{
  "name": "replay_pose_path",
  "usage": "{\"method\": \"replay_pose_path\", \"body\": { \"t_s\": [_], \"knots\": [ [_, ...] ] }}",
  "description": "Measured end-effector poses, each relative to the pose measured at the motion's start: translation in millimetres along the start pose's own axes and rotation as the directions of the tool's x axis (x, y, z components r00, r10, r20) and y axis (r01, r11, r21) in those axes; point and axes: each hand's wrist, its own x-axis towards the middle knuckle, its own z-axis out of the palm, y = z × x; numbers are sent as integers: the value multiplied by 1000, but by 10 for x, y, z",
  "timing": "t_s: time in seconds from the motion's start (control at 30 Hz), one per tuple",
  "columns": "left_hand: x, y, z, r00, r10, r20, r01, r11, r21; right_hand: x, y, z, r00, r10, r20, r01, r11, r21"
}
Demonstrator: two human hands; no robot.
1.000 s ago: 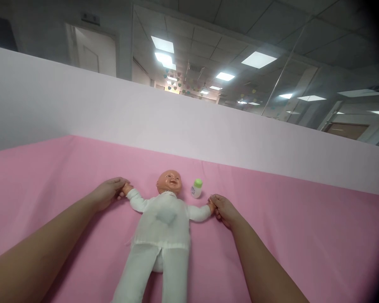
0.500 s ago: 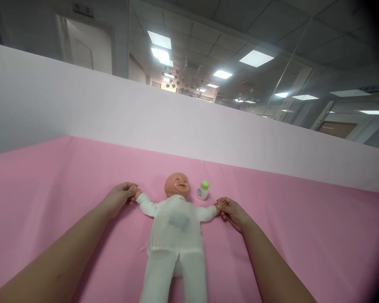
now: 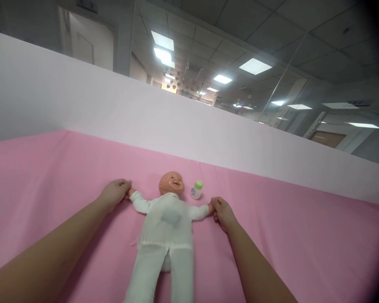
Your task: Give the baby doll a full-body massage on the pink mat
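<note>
A baby doll (image 3: 168, 221) in white long-sleeved clothes lies on its back on a pink sheet (image 3: 91, 168), arms spread to both sides. My left hand (image 3: 115, 194) is closed around the doll's hand on the left. On the other side, my right hand (image 3: 223, 213) grips the doll's other hand, its fingers covering most of it. Beside the doll's head stands a small clear bottle (image 3: 196, 191) with a green cap. A bluish-grey patch shows through the front of the doll's top.
A white wall (image 3: 189, 122) borders the far side of the pink surface. Above it are glass panels, a door (image 3: 88, 44) and lit ceiling panels (image 3: 255, 66).
The view has shifted and tilted slightly, so the doll and bottle appear a little further left. My right hand's fingers have folded over the doll's hand; my left hand keeps its hold.
</note>
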Motion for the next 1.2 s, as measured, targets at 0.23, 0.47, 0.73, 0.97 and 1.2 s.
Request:
{"method": "replay_pose_path", "body": {
  "t_s": [0.23,0.47,0.73,0.97,1.2],
  "knots": [
    [15,4,-133,991,-22,130,45,983,-177,20,-22,-206,993,23,112,-41,986,159],
    [34,61,-240,964,-42,261,120,949,-290,-1,-59,-285,964,66,257,-134,957,257],
    [-37,104,-166,984,7,180,33,975,-218,-14,-13,-194,985,26,168,-37,997,61],
    [-81,109,-111,983,-22,181,65,969,-239,-48,33,-205,994,24,103,-26,1000,15],
    [-100,109,-92,983,-52,173,103,948,-300,13,85,-244,994,63,94,-73,992,103]
  ]
}}
